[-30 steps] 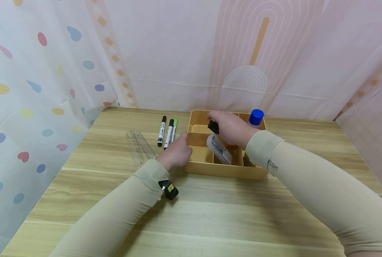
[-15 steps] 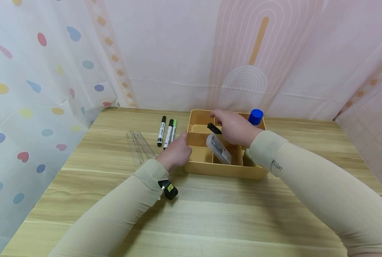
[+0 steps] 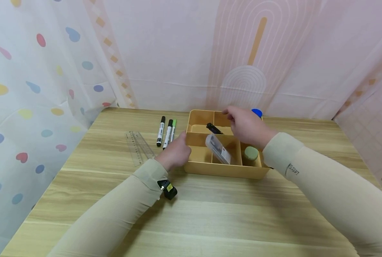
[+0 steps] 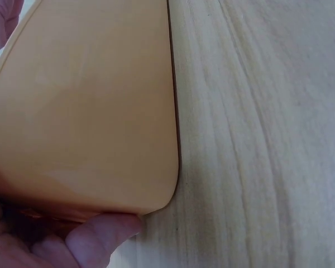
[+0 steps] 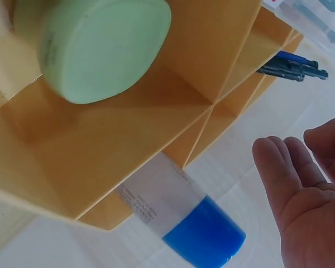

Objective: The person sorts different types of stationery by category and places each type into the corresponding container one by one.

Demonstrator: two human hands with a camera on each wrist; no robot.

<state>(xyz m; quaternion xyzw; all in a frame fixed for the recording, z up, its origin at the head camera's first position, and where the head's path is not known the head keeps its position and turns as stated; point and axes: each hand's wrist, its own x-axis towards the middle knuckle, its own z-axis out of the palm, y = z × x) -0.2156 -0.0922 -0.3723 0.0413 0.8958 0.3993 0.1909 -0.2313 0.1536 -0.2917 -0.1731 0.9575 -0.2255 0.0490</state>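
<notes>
A yellow-orange divided storage box [image 3: 226, 171] stands on the table. My left hand [image 3: 174, 153] holds its left end; in the left wrist view, fingers bear on the box wall [image 4: 95, 111] near a corner. Over the back right part hovers my right hand [image 3: 247, 125], holding nothing, its fingers loosely bent and spread in the right wrist view. Beside those fingers stands a clear bottle with a blue cap [image 5: 204, 231]. Blue and black pens [image 5: 290, 67] lean in a back compartment. A clear plastic case [image 3: 218, 148] tilts in the front middle, and a light green container [image 3: 251, 153] sits front right.
Left of the box lie two black-capped markers [image 3: 160, 132], a green-capped marker [image 3: 173, 130] and two transparent rulers [image 3: 133, 148]. Patterned curtains [image 3: 165, 53] hang behind and along the sides of the wooden table [image 3: 210, 214].
My right hand has moved right, away from the pens, which now lean by themselves in the box. The light green container has come into view. My left hand stays at the box's left end.
</notes>
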